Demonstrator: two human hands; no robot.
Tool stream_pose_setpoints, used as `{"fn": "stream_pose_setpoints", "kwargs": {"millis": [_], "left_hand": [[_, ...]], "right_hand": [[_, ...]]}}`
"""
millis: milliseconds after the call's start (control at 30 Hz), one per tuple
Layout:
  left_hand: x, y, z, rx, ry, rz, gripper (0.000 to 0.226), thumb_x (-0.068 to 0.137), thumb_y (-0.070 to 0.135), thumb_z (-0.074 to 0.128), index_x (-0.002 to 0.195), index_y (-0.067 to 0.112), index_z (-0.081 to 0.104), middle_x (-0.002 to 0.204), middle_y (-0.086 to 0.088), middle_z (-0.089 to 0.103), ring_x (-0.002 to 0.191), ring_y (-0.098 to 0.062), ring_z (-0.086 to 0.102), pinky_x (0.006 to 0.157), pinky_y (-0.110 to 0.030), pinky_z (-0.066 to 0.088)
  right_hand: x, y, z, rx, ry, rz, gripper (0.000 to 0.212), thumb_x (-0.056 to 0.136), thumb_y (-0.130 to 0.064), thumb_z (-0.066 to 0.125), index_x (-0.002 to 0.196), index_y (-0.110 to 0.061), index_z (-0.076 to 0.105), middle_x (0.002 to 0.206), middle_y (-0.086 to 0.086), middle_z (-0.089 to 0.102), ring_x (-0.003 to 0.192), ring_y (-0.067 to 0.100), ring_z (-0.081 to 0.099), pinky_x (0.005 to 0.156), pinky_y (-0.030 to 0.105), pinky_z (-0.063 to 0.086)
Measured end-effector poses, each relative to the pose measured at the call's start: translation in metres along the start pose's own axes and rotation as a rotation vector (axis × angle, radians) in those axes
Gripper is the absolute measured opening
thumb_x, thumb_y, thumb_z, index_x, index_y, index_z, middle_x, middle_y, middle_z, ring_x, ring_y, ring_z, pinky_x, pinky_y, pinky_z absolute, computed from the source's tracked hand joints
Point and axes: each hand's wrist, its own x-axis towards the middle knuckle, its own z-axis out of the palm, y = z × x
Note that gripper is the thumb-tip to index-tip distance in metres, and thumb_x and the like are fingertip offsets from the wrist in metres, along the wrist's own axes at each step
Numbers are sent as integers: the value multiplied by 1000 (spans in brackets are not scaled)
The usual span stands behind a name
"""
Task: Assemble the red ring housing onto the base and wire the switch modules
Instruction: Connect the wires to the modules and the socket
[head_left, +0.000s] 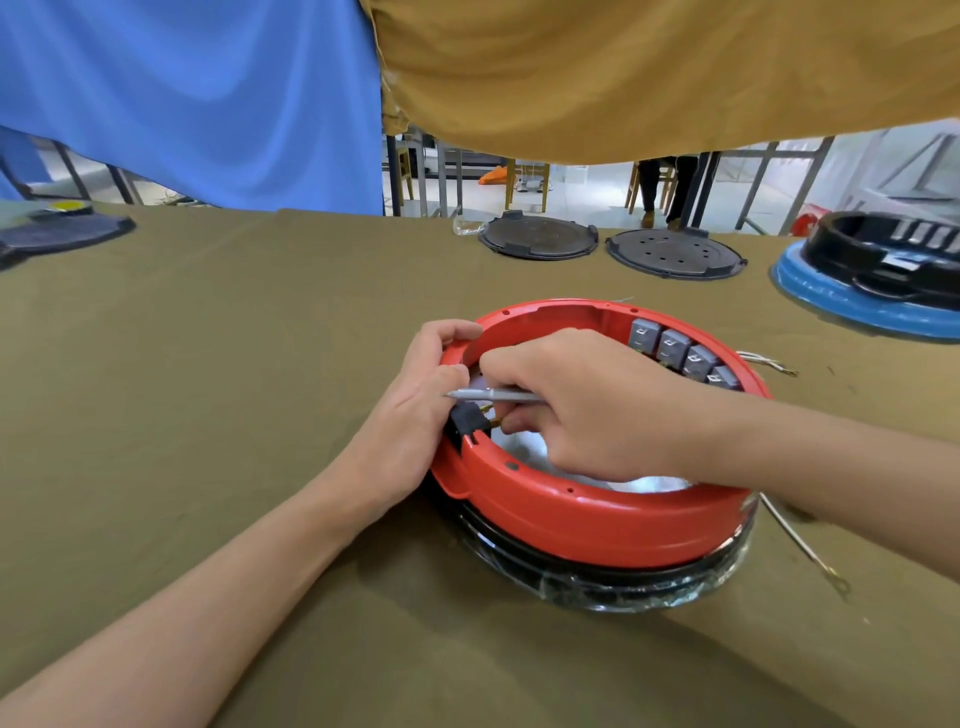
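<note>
An olive-brown cloth (208, 364) with a soft matte weave covers the worktable, and sheets of blue fabric (197, 93) and mustard fabric (649, 67) hang behind it. Along the far edge lie two flat, round dark plates (537, 238), one of them pierced with small holes, and at the right a black housing sits on a blue ring (852, 306).

Near the middle of the cloth sits the red ring housing (587, 514), a glossy, smooth plastic hoop with small screw holes in its rim. It rests on a black base (623, 577) wrapped in crinkled clear film. Inside the far wall stand four grey, boxy switch modules (680, 353) in a curved row. Thin wires (769, 364) trail out on the right side, one ending in a metal eyelet.

The left hand (415, 415) grips the ring's left rim, fingers curled over the top edge and thumb beside a black connector block (470, 420) set in a notch. The right hand (582, 410) reaches over the ring's opening from the right and pinches a slim silver tool (493, 395), its tip pointing left towards the left thumb, just above the connector.
</note>
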Motion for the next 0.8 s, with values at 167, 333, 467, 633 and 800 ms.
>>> {"fn": "stream_pose_setpoints", "kwargs": {"millis": [167,333,467,633,800], "left_hand": [[0,1,1,0,4,-4,41,83,22,39,123,20,50,115,-3,57,101,-7,54,86,-24,44],[-1,1,1,21,-14,7,40,85,22,38,124,19,49,120,-12,57,104,-11,55,90,-25,44],[0,-1,-1,19,-17,-13,38,85,21,40,122,22,51,120,-8,57,105,-11,55,90,-24,42],[-2,1,-1,37,-19,-7,40,86,25,38,123,24,49,118,-6,57,105,-12,55,88,-25,43],[-3,2,-2,51,-28,-10,39,88,25,38,125,24,49,124,-8,56,115,-18,55,95,-28,44]], "right_hand": [[0,1,0,30,7,-5,43,86,-5,65,64,-31,37,59,-15,48,56,-2,50,52,23,36],[-2,4,1,122,-12,38,33,85,-4,65,67,-24,46,63,-11,54,61,0,56,53,21,40],[4,5,-3,70,-37,-37,44,84,1,63,63,-27,37,59,-13,46,61,-9,53,53,18,33],[-3,5,4,179,15,7,41,86,-1,64,66,-29,41,67,-8,59,67,5,60,58,32,48],[0,5,-1,161,-49,10,42,86,1,64,65,-28,41,63,-11,53,64,-2,56,55,19,39]]}}
